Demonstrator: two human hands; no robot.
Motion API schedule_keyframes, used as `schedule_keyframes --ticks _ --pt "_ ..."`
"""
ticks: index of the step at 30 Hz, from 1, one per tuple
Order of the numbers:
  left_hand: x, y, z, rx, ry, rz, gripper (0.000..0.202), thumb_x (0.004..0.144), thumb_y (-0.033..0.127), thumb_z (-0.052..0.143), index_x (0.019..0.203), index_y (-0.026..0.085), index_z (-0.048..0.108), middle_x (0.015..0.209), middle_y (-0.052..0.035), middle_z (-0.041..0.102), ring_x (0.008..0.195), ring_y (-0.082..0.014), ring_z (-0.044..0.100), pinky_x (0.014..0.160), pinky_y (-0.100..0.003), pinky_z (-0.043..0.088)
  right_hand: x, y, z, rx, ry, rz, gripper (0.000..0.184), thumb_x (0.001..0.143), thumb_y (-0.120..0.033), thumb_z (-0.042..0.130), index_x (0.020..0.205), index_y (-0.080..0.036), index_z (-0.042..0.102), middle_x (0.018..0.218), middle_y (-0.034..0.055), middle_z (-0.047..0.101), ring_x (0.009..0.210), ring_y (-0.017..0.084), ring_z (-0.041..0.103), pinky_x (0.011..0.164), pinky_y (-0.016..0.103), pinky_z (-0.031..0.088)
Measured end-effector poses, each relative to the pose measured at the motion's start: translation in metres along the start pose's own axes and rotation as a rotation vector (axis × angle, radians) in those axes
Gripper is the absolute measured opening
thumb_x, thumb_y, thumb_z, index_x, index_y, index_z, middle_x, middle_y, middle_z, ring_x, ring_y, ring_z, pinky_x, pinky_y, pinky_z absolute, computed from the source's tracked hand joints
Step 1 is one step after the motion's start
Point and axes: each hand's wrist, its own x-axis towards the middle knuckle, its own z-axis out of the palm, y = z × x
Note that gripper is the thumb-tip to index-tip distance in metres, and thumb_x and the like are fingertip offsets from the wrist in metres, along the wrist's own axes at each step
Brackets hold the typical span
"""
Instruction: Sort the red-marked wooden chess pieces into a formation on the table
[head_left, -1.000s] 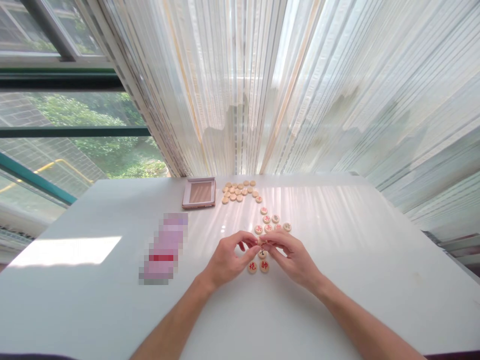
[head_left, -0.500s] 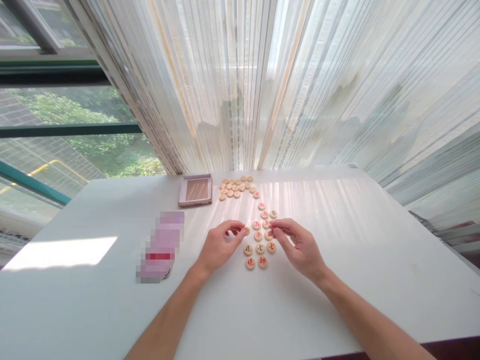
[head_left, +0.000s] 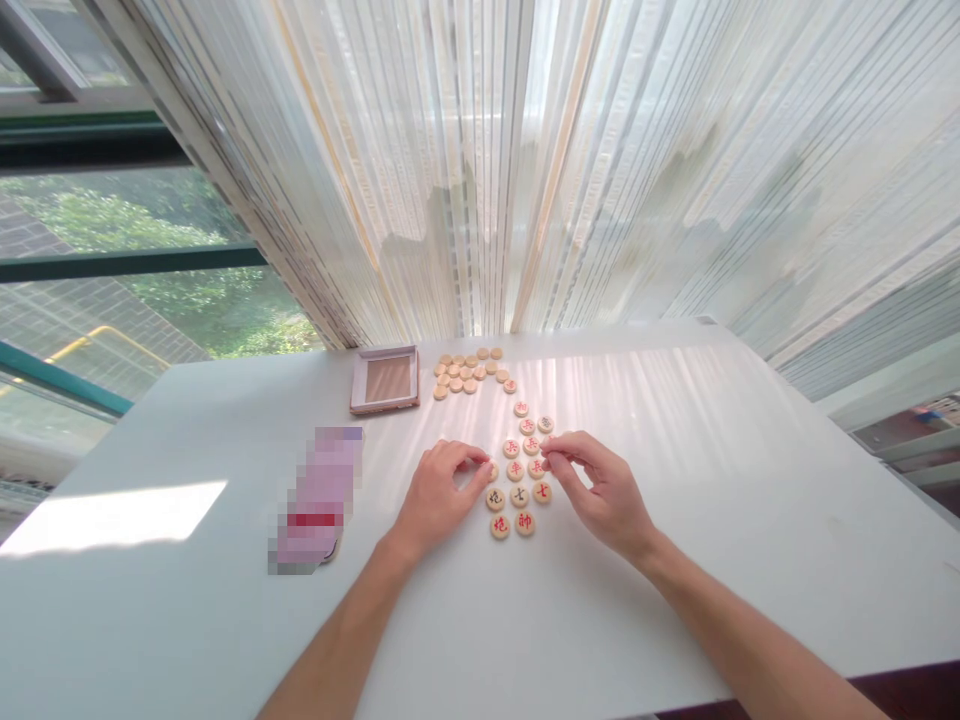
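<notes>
Round wooden xiangqi pieces with red or black characters lie in uneven rows between my hands. My left hand (head_left: pixel 445 492) has its thumb and index finger closed on a xiangqi piece (head_left: pixel 493 471) at the left edge of the rows, and the fingertips partly cover it. Across from it, my right hand (head_left: pixel 596 488) is pinched at the right edge, close to a red soldier piece (head_left: pixel 532 445). What sits between those fingertips is hidden. Nearer to me lie a black cannon piece (head_left: pixel 495 498), a red cannon piece (head_left: pixel 500 526) and a red general piece (head_left: pixel 525 523).
Toward the back of the white table (head_left: pixel 675 600) lies a cluster of several face-down pieces (head_left: pixel 465 374). Left of them is a shallow open box (head_left: pixel 385 380). A blurred pinkish flat object (head_left: pixel 319 500) rests to the left of my hand. Striped curtains (head_left: pixel 480 180) hang behind.
My left hand has lowered its piece slightly toward the row. My right fingertips have lifted off a red soldier piece, now uncovered. The view has shifted a little.
</notes>
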Motion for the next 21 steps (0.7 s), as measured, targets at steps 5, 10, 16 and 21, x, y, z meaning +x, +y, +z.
schedule_keyframes --ticks 5,10,16,21 --pt "-0.0017 -0.0045 -0.0111 -0.003 -0.136 0.104 0.014 0.093 0.025 0.060 0.104 0.028 0.068 0.106 -0.0015 0.072 0.095 -0.0213 0.062 0.088 -0.038 0.045 0.0021 0.0016 -0.0018 -0.009 0.006 0.006 0.014 0.098 -0.026 0.055 0.104 -0.023 0.068 0.097 0.0061 0.067 0.083 0.020 0.068 0.076 0.036 0.058" --pt "-0.0021 -0.0043 -0.0102 0.042 -0.135 0.143 0.013 0.093 0.026 0.061 0.102 0.029 0.069 0.108 -0.0003 0.071 0.103 -0.0219 0.061 0.090 -0.039 0.043 0.0026 0.0018 -0.0028 -0.012 0.011 0.005 0.013 0.097 -0.024 0.056 0.104 -0.023 0.068 0.097 0.0052 0.067 0.083 0.019 0.068 0.077 0.035 0.058" --pt "-0.0025 -0.0042 -0.0074 0.049 -0.120 0.145 0.013 0.093 0.026 0.062 0.102 0.030 0.069 0.107 0.0000 0.071 0.102 -0.0213 0.061 0.090 -0.038 0.044 0.0020 0.0030 -0.0025 -0.019 0.009 -0.001 0.013 0.096 -0.023 0.057 0.104 -0.023 0.068 0.096 0.0045 0.068 0.083 0.019 0.069 0.077 0.035 0.058" --pt "-0.0025 -0.0057 -0.0122 0.048 -0.164 0.171 0.019 0.090 0.023 0.063 0.107 0.030 0.069 0.112 -0.0018 0.070 0.104 -0.0226 0.061 0.091 -0.039 0.044 0.0025 0.0047 -0.0021 -0.030 0.006 -0.004 0.013 0.096 -0.023 0.057 0.103 -0.023 0.068 0.096 0.0048 0.068 0.083 0.019 0.068 0.076 0.034 0.057"
